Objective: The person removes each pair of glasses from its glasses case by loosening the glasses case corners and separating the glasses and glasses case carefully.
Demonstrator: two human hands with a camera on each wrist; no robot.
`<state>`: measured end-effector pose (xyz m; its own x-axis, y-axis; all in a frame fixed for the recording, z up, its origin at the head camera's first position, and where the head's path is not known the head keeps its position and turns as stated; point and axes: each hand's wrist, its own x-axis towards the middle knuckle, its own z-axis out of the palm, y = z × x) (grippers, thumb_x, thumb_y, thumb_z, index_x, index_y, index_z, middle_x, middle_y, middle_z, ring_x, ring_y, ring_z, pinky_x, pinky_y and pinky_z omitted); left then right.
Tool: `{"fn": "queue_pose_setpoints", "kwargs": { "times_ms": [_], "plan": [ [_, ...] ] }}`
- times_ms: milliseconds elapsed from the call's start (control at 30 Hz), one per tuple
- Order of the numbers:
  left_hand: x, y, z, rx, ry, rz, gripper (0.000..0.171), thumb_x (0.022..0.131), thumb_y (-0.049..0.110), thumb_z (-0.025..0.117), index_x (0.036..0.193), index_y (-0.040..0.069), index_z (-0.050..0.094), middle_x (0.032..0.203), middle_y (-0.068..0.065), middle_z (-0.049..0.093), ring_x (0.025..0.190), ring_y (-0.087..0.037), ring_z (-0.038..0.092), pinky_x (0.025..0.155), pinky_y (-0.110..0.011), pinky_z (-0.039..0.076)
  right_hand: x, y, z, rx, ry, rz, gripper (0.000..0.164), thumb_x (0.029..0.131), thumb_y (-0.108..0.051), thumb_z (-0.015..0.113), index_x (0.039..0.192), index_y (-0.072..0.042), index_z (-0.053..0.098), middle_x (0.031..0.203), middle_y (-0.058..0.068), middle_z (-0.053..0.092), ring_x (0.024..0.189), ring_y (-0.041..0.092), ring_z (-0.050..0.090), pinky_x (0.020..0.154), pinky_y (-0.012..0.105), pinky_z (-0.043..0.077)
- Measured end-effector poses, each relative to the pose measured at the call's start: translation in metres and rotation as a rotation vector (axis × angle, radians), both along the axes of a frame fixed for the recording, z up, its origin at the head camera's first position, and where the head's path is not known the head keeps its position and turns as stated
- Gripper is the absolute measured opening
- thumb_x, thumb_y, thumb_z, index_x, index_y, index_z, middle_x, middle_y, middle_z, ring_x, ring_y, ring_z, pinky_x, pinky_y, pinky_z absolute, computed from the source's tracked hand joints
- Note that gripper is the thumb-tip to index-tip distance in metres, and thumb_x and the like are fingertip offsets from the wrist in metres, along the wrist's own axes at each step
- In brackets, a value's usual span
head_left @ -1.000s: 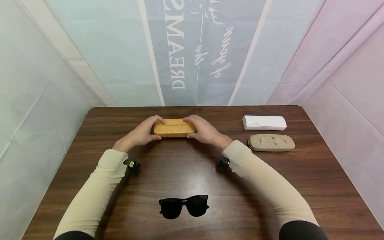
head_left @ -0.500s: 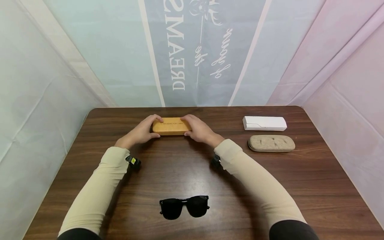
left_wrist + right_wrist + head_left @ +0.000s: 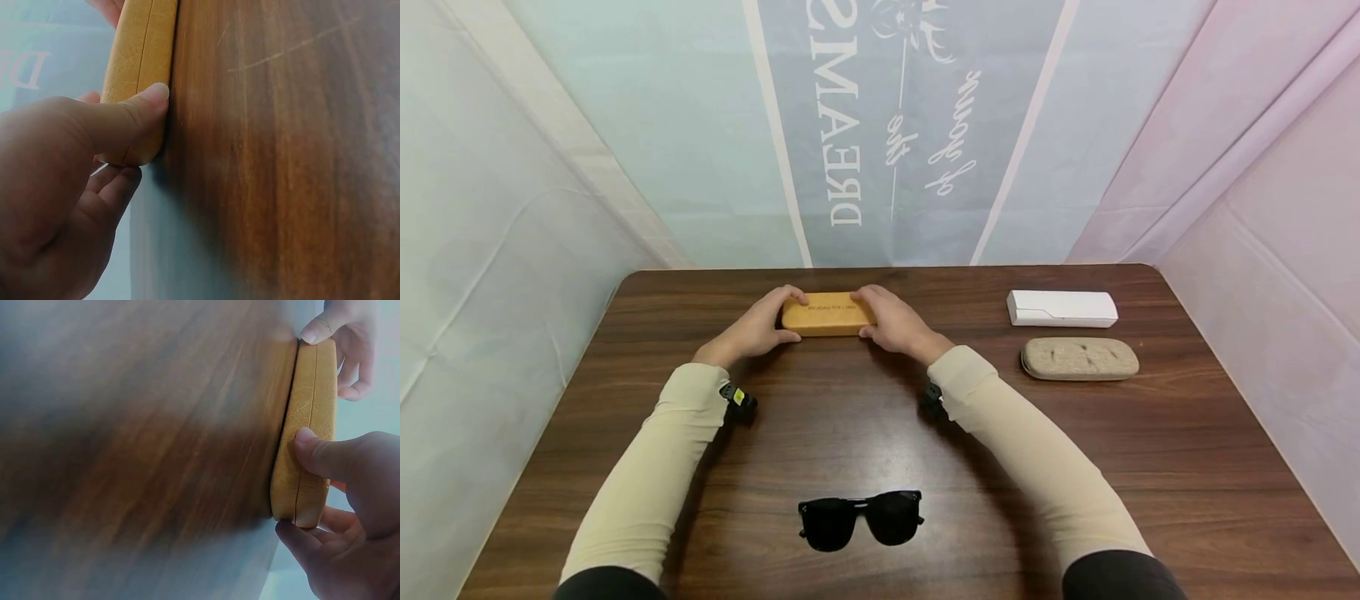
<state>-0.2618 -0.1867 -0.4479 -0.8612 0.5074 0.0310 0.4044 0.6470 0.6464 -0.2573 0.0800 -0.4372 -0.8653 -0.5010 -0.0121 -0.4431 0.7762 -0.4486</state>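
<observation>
A tan-yellow glasses case (image 3: 831, 317) with dark lettering on its lid lies near the table's far edge. My left hand (image 3: 760, 323) grips its left end, thumb on the near side and fingers over the top. At the other end my right hand (image 3: 895, 322) holds it the same way. In the left wrist view the thumb presses the case's side (image 3: 139, 62) right by the seam. The right wrist view shows the lid closed along the seam of the case (image 3: 306, 406). Black sunglasses (image 3: 860, 520) lie folded close to the near edge.
On the right of the wooden table (image 3: 1150, 467) sit a white glasses case (image 3: 1062, 308) and, nearer, a beige fabric glasses case (image 3: 1079, 359). A printed cloth backdrop (image 3: 895, 133) hangs behind the far edge, with pale cloth on both sides.
The tan-yellow case has shifted slightly left and away from me, with both hands still on it. The right forearm has swung inward to the left. The sunglasses and the other cases stay put.
</observation>
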Motion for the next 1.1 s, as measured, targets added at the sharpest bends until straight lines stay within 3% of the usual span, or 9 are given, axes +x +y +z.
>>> {"fn": "queue_pose_setpoints", "kwargs": {
  "times_ms": [433,1100],
  "plan": [
    [-0.02,0.008,0.005,-0.043,-0.066,0.034,0.053,0.089,-0.006,0.075,0.13,0.002,0.042,0.139,-0.024,0.043,0.129,-0.038,0.043,0.108,-0.053,0.036,-0.019,-0.006,0.005,-0.006,-0.042,-0.056,0.06,0.095,-0.009,0.073,0.148,-0.004,0.047,0.155,0.012,0.043,0.145,0.026,0.037,0.119,0.035,0.028],
    [-0.018,0.013,0.009,-0.072,-0.101,0.065,0.054,0.09,-0.004,0.074,0.13,0.003,0.039,0.141,-0.026,0.038,0.132,-0.04,0.039,0.111,-0.053,0.033,-0.018,-0.007,0.001,-0.01,-0.041,-0.063,0.06,0.096,-0.01,0.071,0.15,-0.005,0.045,0.155,0.011,0.042,0.144,0.027,0.038,0.118,0.037,0.03]
  ]
}}
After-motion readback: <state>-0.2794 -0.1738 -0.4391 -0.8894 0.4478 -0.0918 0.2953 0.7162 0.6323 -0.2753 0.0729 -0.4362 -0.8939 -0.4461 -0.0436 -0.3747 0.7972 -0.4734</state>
